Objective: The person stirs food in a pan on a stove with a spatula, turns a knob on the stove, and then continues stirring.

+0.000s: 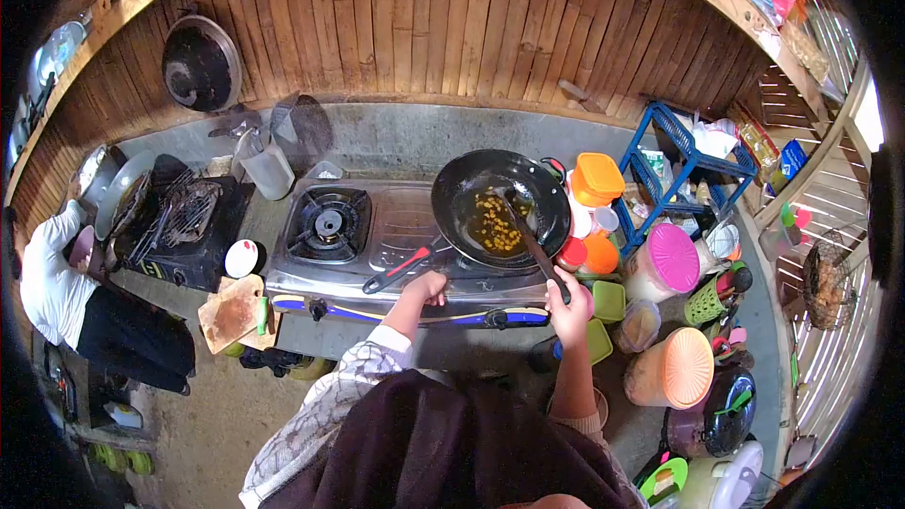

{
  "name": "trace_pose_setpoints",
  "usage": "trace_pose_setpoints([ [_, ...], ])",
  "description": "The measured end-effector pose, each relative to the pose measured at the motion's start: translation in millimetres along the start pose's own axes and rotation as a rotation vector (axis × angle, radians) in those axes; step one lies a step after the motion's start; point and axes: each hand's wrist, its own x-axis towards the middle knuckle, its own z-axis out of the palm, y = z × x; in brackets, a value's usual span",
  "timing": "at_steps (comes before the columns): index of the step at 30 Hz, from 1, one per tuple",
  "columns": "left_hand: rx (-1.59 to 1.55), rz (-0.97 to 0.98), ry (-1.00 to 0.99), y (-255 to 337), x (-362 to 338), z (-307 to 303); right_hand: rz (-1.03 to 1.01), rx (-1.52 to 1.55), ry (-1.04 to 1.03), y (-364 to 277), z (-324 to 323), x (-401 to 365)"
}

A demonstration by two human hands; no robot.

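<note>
A black wok [452, 184] sits on the right side of the steel gas stove [396, 217], with small yellow-brown pieces of food [500, 226] in shiny liquid. My right hand [571, 306] is closed round the handle of a dark spatula [528, 238], whose far end reaches into the food. At the stove's front edge is my left hand [431, 289], fingers curled and nothing visible in them. It lies just right of the wok's red and black handle [405, 269], apart from it.
Left of the wok is a bare burner [328, 223]. A cutting board [232, 311] with a green-handled knife [262, 314] lies further left. Tubs, a pink-lidded container [672, 257] and a blue rack [693, 146] crowd the right. Another person [61, 273] bends at the far left.
</note>
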Motion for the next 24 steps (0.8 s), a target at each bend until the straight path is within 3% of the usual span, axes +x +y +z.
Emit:
trace_pose_setpoints([
  [5, -0.037, -0.014, 0.017, 0.3, 11.8, -1.0, -0.133, -0.004, 0.104, 18.2, -23.3, -2.8],
  [6, -0.036, -0.015, 0.015, -3.9, 16.3, 0.0, -0.220, -0.135, 0.190, -16.3, -18.8, -14.6],
  [9, 0.014, 0.009, -0.002, -13.1, 28.9, 0.6, -0.100, 0.111, 0.148, -35.8, -27.8, -32.0],
  [15, -0.100, 0.016, 0.006, -10.8, 17.4, 0.9, -0.061, 0.052, 0.259, -55.4, -48.0, -55.4],
  [17, 0.038, 0.019, 0.001, -15.7, 28.4, 0.9, -0.050, 0.021, 0.279, -66.5, -53.3, -63.5],
  [24, 0.028, -0.026, 0.008, -12.6, 27.0, -0.3, -0.028, 0.024, 0.347, -84.5, -68.9, -80.7],
])
